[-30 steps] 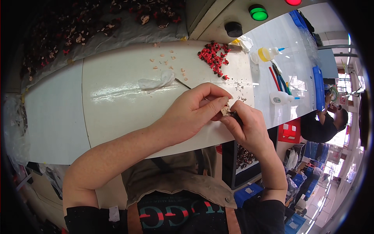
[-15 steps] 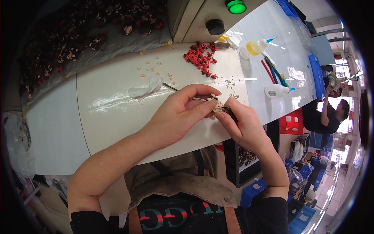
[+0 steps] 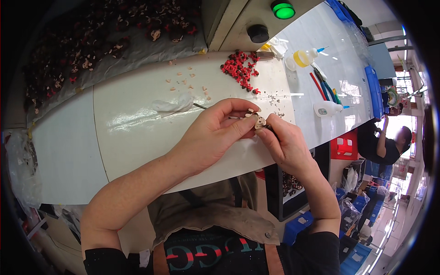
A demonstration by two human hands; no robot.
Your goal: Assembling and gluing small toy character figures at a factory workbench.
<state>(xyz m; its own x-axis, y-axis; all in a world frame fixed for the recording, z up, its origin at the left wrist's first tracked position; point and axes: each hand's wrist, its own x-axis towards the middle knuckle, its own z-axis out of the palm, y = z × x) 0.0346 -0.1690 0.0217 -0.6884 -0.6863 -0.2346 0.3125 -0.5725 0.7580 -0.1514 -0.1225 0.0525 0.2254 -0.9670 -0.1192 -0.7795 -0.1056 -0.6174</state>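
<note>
Over the front of the white table, both hands meet at a small beige-and-dark-brown figure piece, which has the look of a little face. My left hand pinches it between thumb and fingers. From the other side, my right hand has thumb and forefinger closed on its edge, along with something dark that its fingers partly hide. Behind the hands, a heap of small red-and-dark pieces lies on the table. Loose beige bits are scattered left of that heap. A crumpled white cloth lies beside my left hand, with a thin dark rod by it.
A grey sheet full of similar pieces spans the far left. A machine housing with a green button stands behind. Bottles and pliers lie at right. Below the edge is a black tray. Another person sits far right.
The view has shifted a little, so the table's things sit slightly farther right. Between my fingers the figure piece has turned slightly and shows more of its beige face. Both hands keep their grip.
</note>
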